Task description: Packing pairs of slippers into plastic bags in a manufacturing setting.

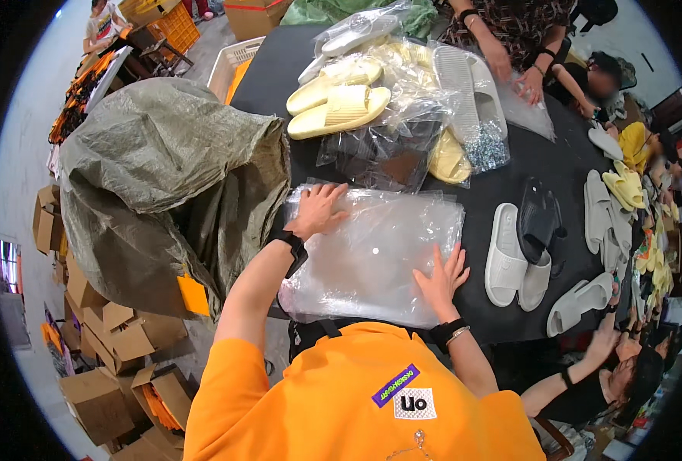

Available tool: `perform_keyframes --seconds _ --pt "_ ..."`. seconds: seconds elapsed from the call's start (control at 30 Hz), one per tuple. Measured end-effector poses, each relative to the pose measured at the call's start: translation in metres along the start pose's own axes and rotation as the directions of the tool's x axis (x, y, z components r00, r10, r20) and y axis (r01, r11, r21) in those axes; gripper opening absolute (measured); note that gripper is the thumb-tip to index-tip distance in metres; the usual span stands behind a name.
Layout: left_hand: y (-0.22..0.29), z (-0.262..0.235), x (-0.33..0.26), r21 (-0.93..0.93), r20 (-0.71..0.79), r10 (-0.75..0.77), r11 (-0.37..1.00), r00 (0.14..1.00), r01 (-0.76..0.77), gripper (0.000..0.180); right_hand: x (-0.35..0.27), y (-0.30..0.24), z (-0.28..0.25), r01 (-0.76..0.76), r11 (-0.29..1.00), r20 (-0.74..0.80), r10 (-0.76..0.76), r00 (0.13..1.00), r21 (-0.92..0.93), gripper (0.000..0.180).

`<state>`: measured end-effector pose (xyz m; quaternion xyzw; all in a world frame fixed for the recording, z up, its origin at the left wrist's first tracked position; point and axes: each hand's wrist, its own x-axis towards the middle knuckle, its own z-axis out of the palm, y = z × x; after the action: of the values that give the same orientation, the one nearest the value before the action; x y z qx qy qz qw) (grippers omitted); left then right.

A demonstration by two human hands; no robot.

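Observation:
A stack of clear plastic bags (379,253) lies flat on the black table in front of me. My left hand (320,209) rests on its upper left part, fingers stretched out. At the right side of the stack my right hand (442,283) lies with fingers spread, and neither hand grips anything I can see. Beyond the bags are a pair of pale yellow slide sandals (348,107) and more slides wrapped in clear plastic. To the right of the stack stand light grey slides (504,265) beside a black slide (537,219).
A large grey-green woven sack (164,177) bulges at the table's left edge. Cardboard boxes (99,399) pile up on the floor at left. Across the table a person's hands (531,83) handle a clear bag. Another person's arm (587,361) reaches in from the right, near grey slides (579,303).

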<state>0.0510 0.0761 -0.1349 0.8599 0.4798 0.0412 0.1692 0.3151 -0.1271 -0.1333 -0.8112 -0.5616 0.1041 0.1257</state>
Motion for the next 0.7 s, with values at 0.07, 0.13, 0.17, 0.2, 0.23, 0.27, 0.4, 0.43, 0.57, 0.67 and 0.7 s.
perform_keyframes --seconds 0.07,0.13,0.17,0.2,0.23,0.27,0.4,0.43,0.57,0.67,0.7 --pt "0.001 0.001 -0.002 0.132 -0.145 0.053 0.991 0.988 -0.034 0.068 0.0 -0.009 -0.001 0.2 0.979 0.0 -0.2 0.98 -0.038 0.074" --pt "0.002 0.005 -0.003 0.12 -0.196 0.062 0.992 0.979 -0.039 0.058 -0.004 -0.017 0.003 0.385 0.923 0.073 -0.382 0.921 -0.029 0.074" --pt "0.002 0.005 -0.003 0.131 -0.198 0.058 0.991 0.978 -0.032 0.052 -0.009 -0.02 0.005 0.466 0.885 0.139 -0.462 0.876 0.003 0.073" --pt "0.002 0.005 -0.005 0.142 -0.201 0.054 0.99 0.978 -0.026 0.046 -0.015 -0.021 0.007 0.542 0.84 0.202 -0.538 0.818 0.041 0.072" --pt "0.003 0.002 -0.005 0.146 -0.26 0.107 0.987 0.96 -0.071 0.038 -0.02 -0.018 0.011 0.573 0.819 0.205 -0.568 0.797 0.045 0.07" --pt "0.006 -0.003 -0.008 0.154 -0.315 0.159 0.981 0.936 -0.115 0.031 -0.026 -0.014 0.018 0.602 0.797 0.208 -0.598 0.774 0.05 0.069" --pt "0.021 -0.018 -0.031 0.221 -0.392 0.387 0.92 0.834 -0.323 0.018 -0.036 0.003 0.043 0.615 0.788 0.187 -0.609 0.771 0.03 0.063" --pt "0.027 -0.026 -0.04 0.283 -0.345 0.428 0.896 0.835 -0.342 0.024 -0.037 0.002 0.043 0.615 0.788 0.188 -0.609 0.771 0.032 0.063" --pt "0.05 -0.039 -0.067 0.104 0.118 0.17 0.978 0.978 -0.182 0.052 -0.034 0.001 0.04 0.629 0.777 0.166 -0.624 0.764 0.028 0.064" --pt "0.049 -0.042 -0.069 -0.171 0.294 0.18 0.976 0.939 -0.134 0.056 -0.034 0.003 0.043 0.64 0.768 0.163 -0.635 0.755 0.027 0.065" --pt "0.05 -0.043 -0.064 -0.263 0.363 0.206 0.958 0.909 -0.113 0.056 -0.035 0.004 0.044 0.642 0.766 0.167 -0.637 0.753 0.027 0.066"
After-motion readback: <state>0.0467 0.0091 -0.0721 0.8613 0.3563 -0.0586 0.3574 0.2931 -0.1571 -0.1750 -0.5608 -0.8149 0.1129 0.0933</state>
